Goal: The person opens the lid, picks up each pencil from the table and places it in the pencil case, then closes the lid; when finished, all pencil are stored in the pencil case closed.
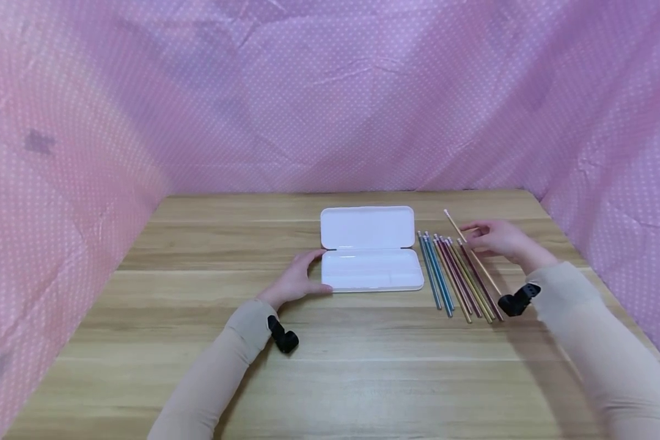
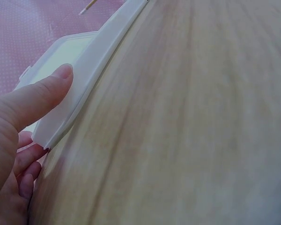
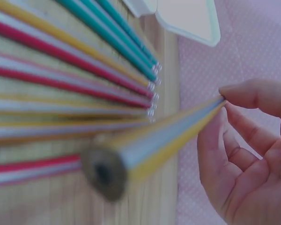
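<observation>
An opened white pencil case (image 1: 371, 269) lies on the table with its lid (image 1: 367, 227) tipped back. At its left end my left hand (image 1: 297, 281) holds it, the thumb (image 2: 51, 89) on the front wall and the other fingers round the corner. In my right hand (image 1: 500, 238) a yellow pencil (image 1: 486, 273) is pinched between thumb and fingertips. That pencil is raised at a slant over the right side of the pencil row, its unsharpened end (image 3: 105, 171) toward the wrist camera. Right of the case, blue-green pencils (image 1: 437, 275), red pencils (image 1: 458, 275) and yellow pencils (image 1: 475, 284) lie side by side.
The wooden table (image 1: 159, 342) reaches back to a pink dotted cloth (image 1: 308, 110), which hangs behind it and along both sides. The pencil row lies close to the case's right end, eraser ends pointing away from me. A black wrist camera (image 1: 519, 299) sits near the held pencil's lower end.
</observation>
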Demonstrator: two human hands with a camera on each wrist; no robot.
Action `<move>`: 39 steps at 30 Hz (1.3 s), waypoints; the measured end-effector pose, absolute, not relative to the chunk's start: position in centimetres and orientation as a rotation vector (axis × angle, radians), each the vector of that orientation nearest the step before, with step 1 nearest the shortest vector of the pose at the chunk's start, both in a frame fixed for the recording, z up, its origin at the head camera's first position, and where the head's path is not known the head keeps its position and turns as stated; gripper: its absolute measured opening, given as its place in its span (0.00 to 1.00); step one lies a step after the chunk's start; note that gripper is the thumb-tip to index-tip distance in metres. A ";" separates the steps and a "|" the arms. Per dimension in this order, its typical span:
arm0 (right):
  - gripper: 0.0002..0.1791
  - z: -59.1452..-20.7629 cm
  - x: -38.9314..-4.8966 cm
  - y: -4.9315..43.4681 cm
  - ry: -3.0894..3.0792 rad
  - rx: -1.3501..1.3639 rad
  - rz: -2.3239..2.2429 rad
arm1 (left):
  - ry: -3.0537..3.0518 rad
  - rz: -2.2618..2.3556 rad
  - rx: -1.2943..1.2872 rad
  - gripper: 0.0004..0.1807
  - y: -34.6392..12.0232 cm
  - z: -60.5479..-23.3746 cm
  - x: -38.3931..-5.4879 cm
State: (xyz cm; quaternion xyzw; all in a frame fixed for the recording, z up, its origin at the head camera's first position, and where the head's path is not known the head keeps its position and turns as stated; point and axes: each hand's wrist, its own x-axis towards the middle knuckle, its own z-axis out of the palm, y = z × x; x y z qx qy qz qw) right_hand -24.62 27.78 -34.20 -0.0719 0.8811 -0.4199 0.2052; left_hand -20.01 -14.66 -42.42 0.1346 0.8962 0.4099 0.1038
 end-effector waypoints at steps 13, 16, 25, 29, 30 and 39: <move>0.23 -32.8 -23.0 21.8 2.648 -0.663 -1.067 | 2.653 1.222 0.393 0.50 -14.6 -42.7 -20.1; 0.20 -33.0 -23.0 20.4 2.666 -0.817 -1.016 | 2.660 1.216 0.397 0.49 -14.5 -42.8 -20.2; 0.18 -33.7 -23.8 16.9 2.641 -1.032 -0.915 | 2.655 1.202 0.383 0.49 -14.4 -42.7 -20.0; 0.18 -33.9 -24.4 15.4 2.611 -1.092 -0.910 | 2.657 1.211 0.379 0.49 -14.4 -42.7 -20.0; 0.17 -33.8 -24.5 15.0 2.602 -1.110 -0.909 | 2.657 1.211 0.378 0.49 -14.4 -42.8 -20.0; 0.16 -33.6 -25.1 11.5 2.568 -1.314 -0.685 | 2.657 1.206 0.391 0.49 -14.4 -43.0 -20.1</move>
